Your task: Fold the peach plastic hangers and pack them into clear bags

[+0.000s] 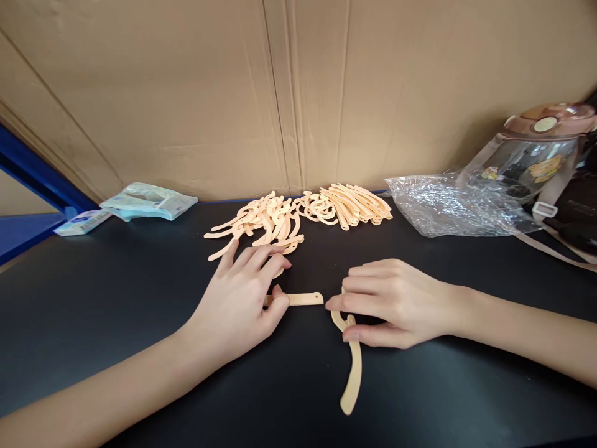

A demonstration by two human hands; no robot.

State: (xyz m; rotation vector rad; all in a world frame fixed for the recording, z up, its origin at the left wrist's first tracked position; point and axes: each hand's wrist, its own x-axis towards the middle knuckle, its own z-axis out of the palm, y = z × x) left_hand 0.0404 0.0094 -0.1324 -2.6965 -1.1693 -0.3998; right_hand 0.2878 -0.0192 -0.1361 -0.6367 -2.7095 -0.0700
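Over the near edge of the wooden pile my left hand (pixel 247 292) is arched with its fingers spread. Its thumb rests across a straight, pale wooden strip (pixel 305 299), which has a small hole at its right end. The strip's left part is hidden by the hand. Across from it, my right hand (pixel 392 305) has thumb and fingers closed on a curved wooden piece (pixel 353 373), whose long tail points toward me. A hooked wooden piece (pixel 337 320) meets its upper end under the fingers; whether they are joined I cannot tell.
Behind the hands lie a heap of curved wooden pieces (pixel 275 218), small hooked pieces (pixel 317 206) and a stack of strips (pixel 357 205). Tissue packs (pixel 149 200) sit at left. A clear plastic bag (pixel 448 202) and a strapped bottle (pixel 536 155) stand at right. Cardboard (pixel 186 93) walls the back.
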